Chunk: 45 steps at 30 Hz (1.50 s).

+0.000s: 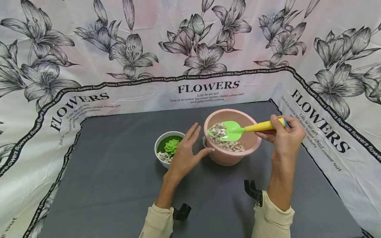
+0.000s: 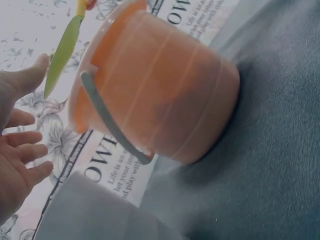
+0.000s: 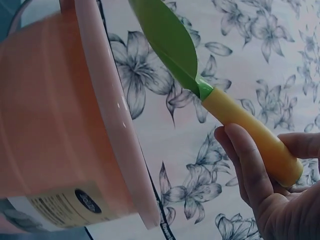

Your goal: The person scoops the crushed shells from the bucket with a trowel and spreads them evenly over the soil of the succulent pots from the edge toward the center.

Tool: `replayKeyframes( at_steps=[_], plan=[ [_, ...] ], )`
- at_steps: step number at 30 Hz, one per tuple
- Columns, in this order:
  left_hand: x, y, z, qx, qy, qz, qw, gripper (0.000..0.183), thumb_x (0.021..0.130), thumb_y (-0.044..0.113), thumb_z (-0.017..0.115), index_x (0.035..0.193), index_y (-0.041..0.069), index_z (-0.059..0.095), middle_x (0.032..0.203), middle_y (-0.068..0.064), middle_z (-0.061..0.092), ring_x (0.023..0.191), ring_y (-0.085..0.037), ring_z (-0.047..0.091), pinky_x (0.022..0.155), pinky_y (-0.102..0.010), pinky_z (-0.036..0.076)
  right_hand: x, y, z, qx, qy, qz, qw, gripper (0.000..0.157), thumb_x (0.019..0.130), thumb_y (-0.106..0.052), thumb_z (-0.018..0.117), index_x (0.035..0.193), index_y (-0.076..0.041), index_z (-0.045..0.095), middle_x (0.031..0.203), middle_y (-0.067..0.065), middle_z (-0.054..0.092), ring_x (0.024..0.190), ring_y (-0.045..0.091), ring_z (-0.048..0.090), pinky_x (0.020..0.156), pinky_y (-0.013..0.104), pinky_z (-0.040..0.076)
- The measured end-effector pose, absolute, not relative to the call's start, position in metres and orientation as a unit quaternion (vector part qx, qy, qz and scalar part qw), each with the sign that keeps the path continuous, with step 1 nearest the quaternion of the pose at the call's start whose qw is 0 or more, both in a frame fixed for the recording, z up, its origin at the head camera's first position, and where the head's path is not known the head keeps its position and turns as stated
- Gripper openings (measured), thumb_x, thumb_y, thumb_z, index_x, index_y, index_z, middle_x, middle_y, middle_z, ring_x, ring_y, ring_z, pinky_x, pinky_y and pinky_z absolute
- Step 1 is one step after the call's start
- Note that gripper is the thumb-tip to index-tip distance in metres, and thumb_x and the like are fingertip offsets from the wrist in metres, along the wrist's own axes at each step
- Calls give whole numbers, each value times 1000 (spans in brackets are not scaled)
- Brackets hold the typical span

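Observation:
My right hand (image 1: 284, 135) grips the yellow handle of a small trowel (image 1: 233, 131); its green blade carries a heap of pebbles (image 1: 218, 130). The blade is over the mouth of a pink bucket (image 1: 227, 160), above more pebbles on the bucket's inside. In the right wrist view, fingers and thumb (image 3: 302, 145) wrap the handle. Between bucket and bowl, my left hand (image 1: 184, 155) has its fingers extended and holds nothing. It partly hides a white bowl (image 1: 157, 158) with a green succulent (image 1: 171, 147) and some pebbles on a dark green filling.
A dark grey cloth (image 1: 113, 185) covers the table. Behind and beside it stands a white floral-printed curtain (image 1: 143, 89). The bucket's grey handle (image 2: 112, 122) hangs down on its left side, and a label (image 3: 70, 207) is on its wall.

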<state>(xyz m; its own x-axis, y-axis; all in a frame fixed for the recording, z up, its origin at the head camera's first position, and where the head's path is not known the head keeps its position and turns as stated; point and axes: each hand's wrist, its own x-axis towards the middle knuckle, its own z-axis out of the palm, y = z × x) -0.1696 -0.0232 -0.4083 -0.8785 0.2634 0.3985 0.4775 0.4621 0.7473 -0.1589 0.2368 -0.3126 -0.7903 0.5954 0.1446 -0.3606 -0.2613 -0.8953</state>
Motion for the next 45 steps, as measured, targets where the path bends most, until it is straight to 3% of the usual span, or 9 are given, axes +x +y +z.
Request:
replayKeyframes(
  at_steps=[22, 31, 40, 45],
  plan=[
    [-172, -51, -414, -188, -852, -469, 138, 86, 90, 37, 83, 160, 7, 42, 168, -11, 40, 155, -30, 43, 122, -51, 42, -175, 205, -320, -70, -544, 794, 261, 11, 95, -2, 74, 93, 1, 63, 75, 11, 69, 57, 21, 77, 52, 38, 62],
    [-173, -78, -421, -144, -857, -476, 136, 88, 89, 34, 85, 161, 10, 41, 169, -10, 39, 156, -32, 40, 124, -55, 39, -181, 182, -326, -44, -604, 763, 228, 7, 100, -7, 69, 97, -5, 62, 85, 10, 65, 61, 19, 76, 59, 37, 65],
    [-172, -101, -429, -123, -858, -481, 132, 91, 88, 34, 86, 162, 12, 39, 170, -9, 38, 157, -32, 39, 122, -55, 41, -184, 163, -333, -47, -622, 762, 174, 10, 102, -6, 65, 103, -1, 57, 91, 9, 62, 65, 17, 77, 63, 38, 65],
    [-167, -116, -438, -117, -860, -479, 132, 92, 87, 34, 86, 163, 13, 38, 170, -8, 36, 157, -32, 38, 121, -57, 42, -188, 153, -337, -36, -631, 759, 159, 8, 102, -4, 63, 102, -1, 55, 84, 7, 62, 68, 16, 79, 63, 39, 65]
  ],
)
